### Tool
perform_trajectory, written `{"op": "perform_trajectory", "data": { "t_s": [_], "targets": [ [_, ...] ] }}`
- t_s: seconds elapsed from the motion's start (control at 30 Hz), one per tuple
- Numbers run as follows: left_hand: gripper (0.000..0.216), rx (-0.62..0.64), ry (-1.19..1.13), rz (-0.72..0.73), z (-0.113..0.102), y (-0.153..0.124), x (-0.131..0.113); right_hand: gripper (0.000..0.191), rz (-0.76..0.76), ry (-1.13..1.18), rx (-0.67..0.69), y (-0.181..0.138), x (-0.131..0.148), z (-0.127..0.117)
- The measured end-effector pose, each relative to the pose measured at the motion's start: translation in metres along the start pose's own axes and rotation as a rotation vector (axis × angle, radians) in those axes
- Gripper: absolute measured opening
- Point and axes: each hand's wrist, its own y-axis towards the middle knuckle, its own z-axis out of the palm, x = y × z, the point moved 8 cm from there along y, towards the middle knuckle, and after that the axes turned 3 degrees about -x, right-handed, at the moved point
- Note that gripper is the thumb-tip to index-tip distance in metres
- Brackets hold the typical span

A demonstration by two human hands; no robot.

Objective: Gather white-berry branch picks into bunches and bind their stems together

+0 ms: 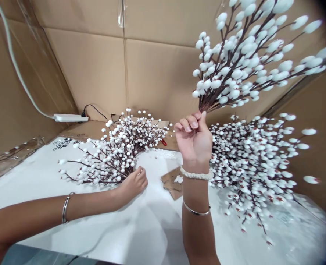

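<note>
My right hand (195, 138) is raised above the table, its fingers pinched round the bottom of a bunch of artificial white berry branches (242, 59). The brown stems fan out up and to the right. Lower on the left, my left hand (133, 184) is closed at the stem ends of a second bunch of white berry branches (110, 158), which lies on the table. Its fingertips are partly hidden by the back of the hand. A large pile of white berry branches (251, 158) lies to the right, partly behind my right wrist.
Cardboard walls (157, 70) enclose the white table (151, 228). A power strip (70, 117) with a cable stands at the back left, near small dark rings (62, 143). A torn cardboard piece (172, 184) lies in the middle, and clear plastic (297, 228) at front right.
</note>
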Motion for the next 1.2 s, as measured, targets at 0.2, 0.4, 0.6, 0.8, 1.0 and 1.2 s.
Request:
{"op": "perform_trajectory", "data": {
  "t_s": [0.2, 0.4, 0.6, 0.8, 1.0, 1.2],
  "targets": [
    [0.027, 0.032, 0.045, 0.038, 0.012, -0.003, -0.002, 0.039, -0.023, -0.031, -0.019, 0.0, 0.009, -0.004],
    [0.031, 0.011, 0.065, 0.109, -0.014, -0.034, 0.003, 0.042, 0.005, 0.05, -0.02, 0.001, 0.01, -0.004],
    [0.035, 0.063, 0.086, 0.073, -0.004, -0.088, 0.055, 0.042, -0.003, 0.057, -0.026, 0.002, 0.015, -0.005],
    [0.036, 0.143, -0.024, -0.125, 0.039, -0.135, 0.149, 0.04, -0.035, 0.045, 0.017, 0.003, 0.016, -0.006],
    [0.032, 0.19, -0.177, -0.218, 0.056, -0.145, 0.206, 0.038, -0.015, 0.015, -0.009, 0.001, 0.01, -0.006],
    [0.031, 0.183, -0.335, -0.241, 0.06, -0.142, 0.221, 0.043, 0.009, 0.054, -0.035, 0.002, 0.008, -0.007]
  ]
}}
